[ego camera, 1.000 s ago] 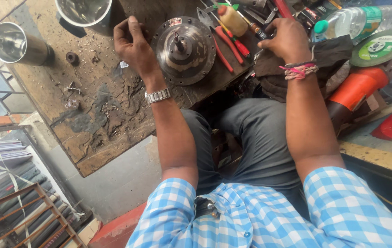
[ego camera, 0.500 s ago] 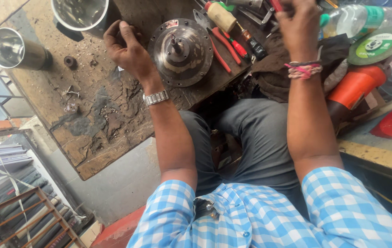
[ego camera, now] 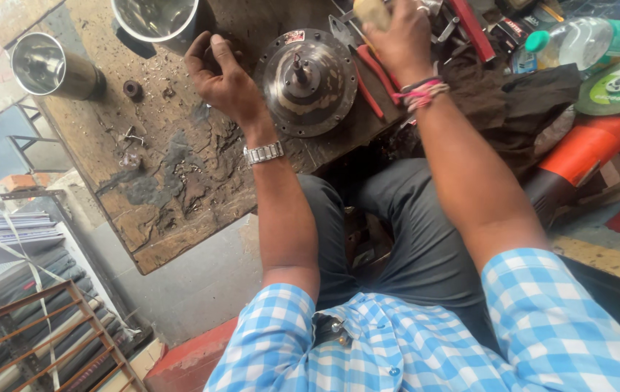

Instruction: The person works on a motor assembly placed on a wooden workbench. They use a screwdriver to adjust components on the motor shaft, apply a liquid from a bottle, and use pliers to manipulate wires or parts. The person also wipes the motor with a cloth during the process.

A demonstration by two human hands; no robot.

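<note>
A round metal motor housing (ego camera: 311,81) with a short central shaft lies flat on a worn wooden board (ego camera: 179,181). My left hand (ego camera: 219,72), wearing a metal wristwatch, rests with curled fingers on the board just left of the housing; whether it holds a small part I cannot tell. My right hand (ego camera: 397,36), with threads tied round the wrist, is at the top edge, closed on a tool with a pale wooden handle (ego camera: 371,11). Red-handled pliers (ego camera: 375,80) lie right of the housing, under that wrist.
Two steel jars (ego camera: 48,69) (ego camera: 154,18) stand at the board's far left and top. Small nuts and metal bits (ego camera: 132,138) dot the board. A plastic bottle (ego camera: 578,40), a green grinding disc (ego camera: 618,87) and an orange-bodied tool (ego camera: 585,149) crowd the right. Metal racks (ego camera: 27,319) sit lower left.
My right hand has gone up from beside the pliers to the tool pile and closed on the wooden-handled tool. My left hand stayed by the housing's left edge.
</note>
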